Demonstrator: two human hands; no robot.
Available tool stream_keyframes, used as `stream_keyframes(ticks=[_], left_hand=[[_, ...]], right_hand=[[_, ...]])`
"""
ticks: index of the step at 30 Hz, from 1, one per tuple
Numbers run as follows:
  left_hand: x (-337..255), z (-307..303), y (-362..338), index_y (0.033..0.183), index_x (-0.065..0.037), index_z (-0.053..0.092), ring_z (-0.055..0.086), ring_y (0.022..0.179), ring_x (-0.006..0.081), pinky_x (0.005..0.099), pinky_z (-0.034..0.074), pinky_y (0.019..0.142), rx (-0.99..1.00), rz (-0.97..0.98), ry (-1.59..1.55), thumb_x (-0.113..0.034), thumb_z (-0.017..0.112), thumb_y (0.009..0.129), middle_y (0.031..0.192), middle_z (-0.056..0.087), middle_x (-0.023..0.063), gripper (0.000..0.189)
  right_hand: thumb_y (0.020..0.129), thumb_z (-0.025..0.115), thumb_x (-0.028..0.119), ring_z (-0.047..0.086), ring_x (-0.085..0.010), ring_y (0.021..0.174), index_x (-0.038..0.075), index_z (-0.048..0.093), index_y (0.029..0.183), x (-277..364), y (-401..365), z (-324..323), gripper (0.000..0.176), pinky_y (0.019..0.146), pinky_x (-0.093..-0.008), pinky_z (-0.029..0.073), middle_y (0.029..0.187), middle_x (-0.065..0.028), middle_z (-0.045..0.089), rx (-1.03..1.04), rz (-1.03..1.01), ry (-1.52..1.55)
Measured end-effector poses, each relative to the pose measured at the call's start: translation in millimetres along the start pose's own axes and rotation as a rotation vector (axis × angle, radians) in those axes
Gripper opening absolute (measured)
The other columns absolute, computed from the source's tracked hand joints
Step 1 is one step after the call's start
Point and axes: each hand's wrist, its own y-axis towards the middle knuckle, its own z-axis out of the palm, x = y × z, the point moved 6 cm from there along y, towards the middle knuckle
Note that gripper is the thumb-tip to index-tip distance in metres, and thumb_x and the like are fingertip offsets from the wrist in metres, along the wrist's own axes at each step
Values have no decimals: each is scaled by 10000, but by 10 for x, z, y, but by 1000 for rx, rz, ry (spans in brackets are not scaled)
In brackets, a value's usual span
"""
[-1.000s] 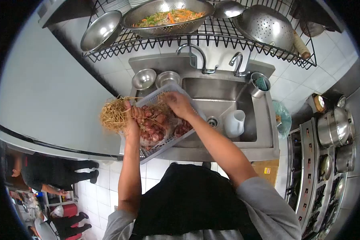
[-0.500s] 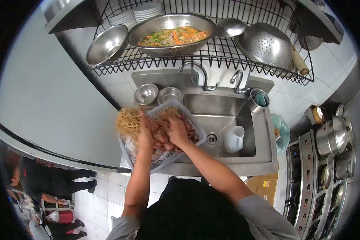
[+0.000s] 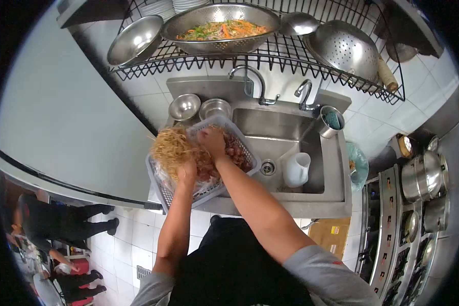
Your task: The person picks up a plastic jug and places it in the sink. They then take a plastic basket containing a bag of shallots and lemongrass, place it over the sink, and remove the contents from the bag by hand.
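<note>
Fingers of the left hand grip stalks at frame centre-left, likely light, brittle, best held mid-bunch; right hand closure unclear.

Free: above the sink, centre of frame, between basket and jug | Blocked: jug, right of centre; two taps, upper centre; wire rack across the top; bowls behind the basket, upper left of centre; grey panel, left side

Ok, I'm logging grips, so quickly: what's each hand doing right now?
Left hand: closed, holding the dry stalks.
Right hand: over the basket; open or closed cannot be told.
</note>
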Motion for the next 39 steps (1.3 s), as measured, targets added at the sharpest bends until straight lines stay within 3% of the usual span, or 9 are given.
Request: stream_keyframes(ticks=[4,6,12,18,20,25,35,37,39], left_hand=[[-26,-154,-99,1026,-20,599,507,829,179,333,430,769,-177,193,239,-366,465,997,916,576,43,372],[-637,-67,-131,701,-123,494,417,626,108,263,343,587,-113,-89,-110,-405,522,973,642,446,-40,393],[-747,2,56,595,-164,225,176,494,118,283,217,520,111,-193,-687,-431,435,998,533,223,-23,527],[-741,43,195,537,-170,263,215,433,108,283,229,486,197,-265,-921,-405,413,1005,483,247,-25,545],[-680,162,207,524,-178,272,211,419,107,282,223,477,191,-300,-931,-403,417,1003,473,258,-30,549],[-610,433,296,513,-180,294,223,380,108,274,251,456,505,-333,-1093,-400,420,1000,453,271,-33,549],[-287,484,141,668,-140,463,365,513,103,270,304,485,240,-408,-495,-386,600,918,565,378,-30,377],[-202,397,167,808,-114,546,424,547,96,252,348,519,94,-263,-302,-377,605,918,619,460,-32,292],[-172,358,176,787,-112,537,426,538,103,256,337,509,-11,-197,-245,-351,614,916,609,462,-23,282]], right_hand=[[809,614,285,658,-358,836,21,696,894,-184,96,-107,289,782,-442,518,835,-194,682,-156,57,-152],[806,623,319,654,-363,864,35,701,917,-262,175,-305,315,786,-452,511,879,-195,682,6,103,-40],[851,584,456,635,-361,943,62,696,976,-28,-39,-458,428,829,-447,489,986,-199,668,524,143,-122],[898,529,565,624,-252,1041,84,576,1221,-85,-173,-630,581,896,-419,490,1149,-115,642,288,260,595],[905,525,566,620,-203,1045,54,537,1252,282,-368,-566,619,915,-389,505,1188,-83,615,658,544,1327],[924,596,306,634,-170,1002,21,563,1215,448,-485,-589,409,873,-337,521,1142,-87,638,782,574,1518],[817,665,294,638,-335,972,-19,604,1123,-793,122,62,442,840,-428,494,1089,-206,651,-41,234,599],[842,626,377,659,-319,880,1,636,1065,-473,147,-335,437,769,-389,505,936,-212,674,-4,101,-112],[816,639,408,653,-342,857,-1,641,1032,-432,207,-406,463,756,-401,500,895,-230,666,11,103,-16]])
